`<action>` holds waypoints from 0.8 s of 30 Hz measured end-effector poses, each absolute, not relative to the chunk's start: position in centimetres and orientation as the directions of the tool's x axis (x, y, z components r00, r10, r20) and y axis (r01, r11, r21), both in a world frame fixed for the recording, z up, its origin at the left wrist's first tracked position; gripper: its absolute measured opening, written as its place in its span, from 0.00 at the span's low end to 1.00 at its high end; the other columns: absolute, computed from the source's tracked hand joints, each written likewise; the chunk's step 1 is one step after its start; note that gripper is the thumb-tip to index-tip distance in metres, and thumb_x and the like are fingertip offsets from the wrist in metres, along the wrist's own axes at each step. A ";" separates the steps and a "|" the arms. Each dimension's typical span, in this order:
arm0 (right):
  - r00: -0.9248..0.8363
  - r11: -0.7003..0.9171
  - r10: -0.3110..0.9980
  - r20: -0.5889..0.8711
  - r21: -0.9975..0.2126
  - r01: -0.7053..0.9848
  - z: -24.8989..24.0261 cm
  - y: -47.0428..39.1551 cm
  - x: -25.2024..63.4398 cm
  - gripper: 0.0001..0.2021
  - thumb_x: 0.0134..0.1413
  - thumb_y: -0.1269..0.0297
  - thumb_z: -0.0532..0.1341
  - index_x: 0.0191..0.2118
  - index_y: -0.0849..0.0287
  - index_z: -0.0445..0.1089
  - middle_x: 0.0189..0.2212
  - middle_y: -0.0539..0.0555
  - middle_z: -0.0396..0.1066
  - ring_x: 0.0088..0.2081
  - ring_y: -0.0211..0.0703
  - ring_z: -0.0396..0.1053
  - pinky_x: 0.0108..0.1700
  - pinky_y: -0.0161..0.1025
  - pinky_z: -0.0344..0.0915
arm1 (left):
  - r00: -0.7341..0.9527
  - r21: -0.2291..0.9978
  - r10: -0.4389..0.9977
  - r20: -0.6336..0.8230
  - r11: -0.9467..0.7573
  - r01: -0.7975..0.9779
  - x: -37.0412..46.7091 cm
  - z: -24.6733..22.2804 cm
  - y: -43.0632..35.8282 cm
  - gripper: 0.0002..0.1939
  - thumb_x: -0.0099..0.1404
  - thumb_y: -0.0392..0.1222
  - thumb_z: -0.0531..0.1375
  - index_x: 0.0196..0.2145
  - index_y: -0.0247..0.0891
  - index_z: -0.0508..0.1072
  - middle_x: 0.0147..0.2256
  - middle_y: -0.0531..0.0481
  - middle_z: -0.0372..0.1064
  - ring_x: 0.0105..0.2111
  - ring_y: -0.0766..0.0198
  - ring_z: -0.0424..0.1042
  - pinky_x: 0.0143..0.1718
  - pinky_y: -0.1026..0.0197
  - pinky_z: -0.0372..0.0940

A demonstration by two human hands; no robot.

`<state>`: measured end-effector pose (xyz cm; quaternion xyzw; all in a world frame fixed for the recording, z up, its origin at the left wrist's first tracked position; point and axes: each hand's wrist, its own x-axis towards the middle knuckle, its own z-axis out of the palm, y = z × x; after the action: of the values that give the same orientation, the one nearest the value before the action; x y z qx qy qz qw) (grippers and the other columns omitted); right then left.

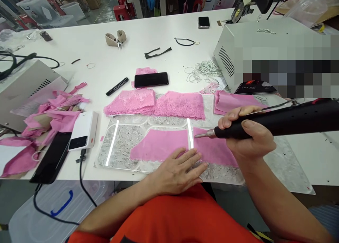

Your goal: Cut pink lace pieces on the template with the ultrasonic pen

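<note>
My right hand [247, 130] is wrapped round a long black handheld tool [291, 119], whose metal tip points left, over the right pink fabric piece [215, 147]. Flat on the clear plastic template [119, 165], my left hand [180, 170] has its fingers spread, by the lower edges of the two pink pieces. The left pink piece [161, 144] has a slanted side. Behind them lie two pink lace pieces, one at left [132, 101] and one at right [180, 104], and a folded pink cloth [233, 101].
A black phone [150, 79] and a marker [117, 86] lie behind the lace. At left are pink scraps [58, 112], a white power bank [83, 130] with a cable and a dark phone [53, 158]. A grey machine box [238, 48] stands back right, beside coiled white cord [208, 69].
</note>
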<state>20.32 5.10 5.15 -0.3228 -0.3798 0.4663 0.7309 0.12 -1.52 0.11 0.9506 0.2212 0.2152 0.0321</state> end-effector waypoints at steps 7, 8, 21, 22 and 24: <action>0.266 0.367 0.924 0.273 -0.828 -0.425 5.0 5.0 20.2 0.09 0.38 0.62 0.68 0.29 0.55 0.70 0.24 0.47 0.65 0.22 0.37 0.64 0.24 0.39 0.65 | 0.790 0.166 0.423 0.444 -0.905 0.391 0.2 0.2 -1.4 0.18 0.74 0.45 0.54 0.55 0.33 0.70 0.54 0.40 0.72 0.57 0.52 0.69 0.57 0.50 0.64; 0.265 0.371 0.923 0.280 -0.832 -0.413 5.0 5.0 20.2 0.09 0.38 0.62 0.68 0.28 0.55 0.70 0.24 0.47 0.65 0.22 0.37 0.64 0.24 0.39 0.65 | 0.788 0.168 0.422 0.447 -0.905 0.390 0.2 0.2 -1.4 0.18 0.74 0.45 0.54 0.55 0.33 0.70 0.53 0.40 0.73 0.57 0.52 0.69 0.57 0.49 0.64; 0.204 0.311 0.949 0.243 -0.836 -0.453 5.4 4.3 20.9 0.09 0.37 0.61 0.68 0.28 0.54 0.71 0.22 0.47 0.65 0.20 0.36 0.62 0.21 0.37 0.63 | 0.790 0.133 0.365 0.493 -0.929 0.346 0.1 0.4 -1.6 0.14 0.73 0.43 0.55 0.51 0.33 0.73 0.51 0.41 0.75 0.55 0.57 0.71 0.57 0.55 0.65; 0.194 0.303 0.951 0.239 -0.837 -0.456 5.4 4.2 21.0 0.09 0.37 0.61 0.68 0.28 0.54 0.71 0.22 0.48 0.65 0.20 0.36 0.61 0.21 0.37 0.62 | 0.793 0.129 0.363 0.490 -0.929 0.346 0.1 0.4 -1.7 0.14 0.73 0.43 0.55 0.51 0.33 0.73 0.51 0.41 0.75 0.55 0.57 0.71 0.57 0.55 0.65; 0.179 0.292 0.956 0.235 -0.837 -0.462 5.3 3.9 21.0 0.09 0.37 0.61 0.69 0.28 0.54 0.72 0.22 0.48 0.66 0.20 0.36 0.61 0.21 0.38 0.62 | 0.799 0.122 0.365 0.478 -0.928 0.351 0.1 0.5 -1.8 0.14 0.73 0.44 0.55 0.51 0.34 0.73 0.51 0.42 0.75 0.55 0.57 0.71 0.58 0.55 0.64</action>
<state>21.03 3.88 5.30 -0.3133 -0.3935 0.5058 0.7009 0.11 -1.78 0.51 0.9482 0.1888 0.2550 0.0135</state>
